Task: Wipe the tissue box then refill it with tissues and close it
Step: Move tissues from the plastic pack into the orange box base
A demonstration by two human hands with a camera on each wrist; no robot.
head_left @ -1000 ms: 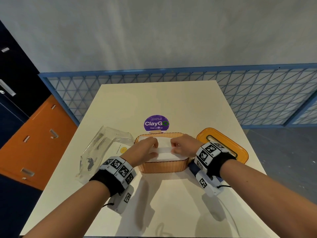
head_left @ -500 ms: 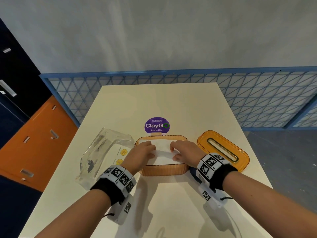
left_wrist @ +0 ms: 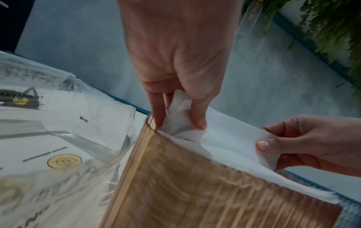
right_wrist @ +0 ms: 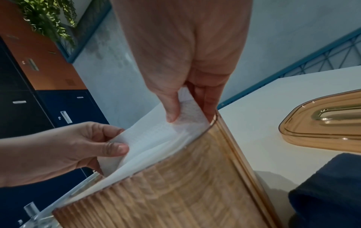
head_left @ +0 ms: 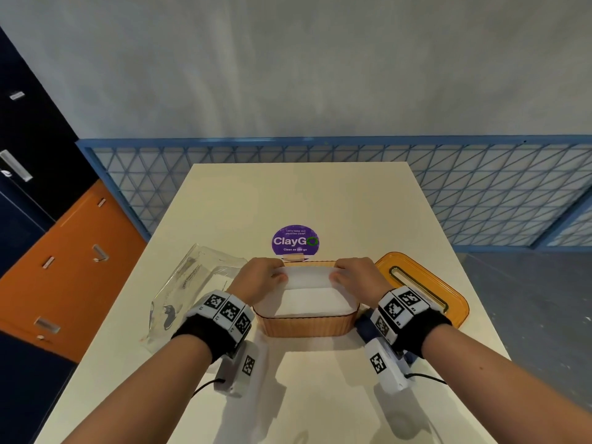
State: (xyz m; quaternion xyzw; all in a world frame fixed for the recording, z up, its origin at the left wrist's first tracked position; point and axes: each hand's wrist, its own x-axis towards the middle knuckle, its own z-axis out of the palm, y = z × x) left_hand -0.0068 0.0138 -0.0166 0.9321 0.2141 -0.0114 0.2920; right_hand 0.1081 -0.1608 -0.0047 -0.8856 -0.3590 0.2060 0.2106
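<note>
An amber ribbed tissue box (head_left: 304, 325) stands open on the table, with a stack of white tissues (head_left: 307, 302) inside. My left hand (head_left: 261, 278) pinches the top tissue (left_wrist: 183, 123) at its left end between thumb and fingers. At the right end my right hand (head_left: 354, 275) pinches the same tissue (right_wrist: 187, 114). The sheet (head_left: 307, 275) is lifted a little and stretched between both hands above the stack. The box's amber lid (head_left: 423, 286), with its slot, lies on the table just to the right of the box.
A clear plastic tissue wrapper (head_left: 192, 290) lies left of the box. A purple round sticker (head_left: 295, 240) is on the cream table (head_left: 304, 200) behind the box. A dark blue cloth (right_wrist: 328, 189) lies by the box's right front corner. A blue lattice fence (head_left: 480, 193) stands behind the table.
Both hands moved from the middle of the tissue stack out to its far corners and lifted the top sheet, which now spans between them.
</note>
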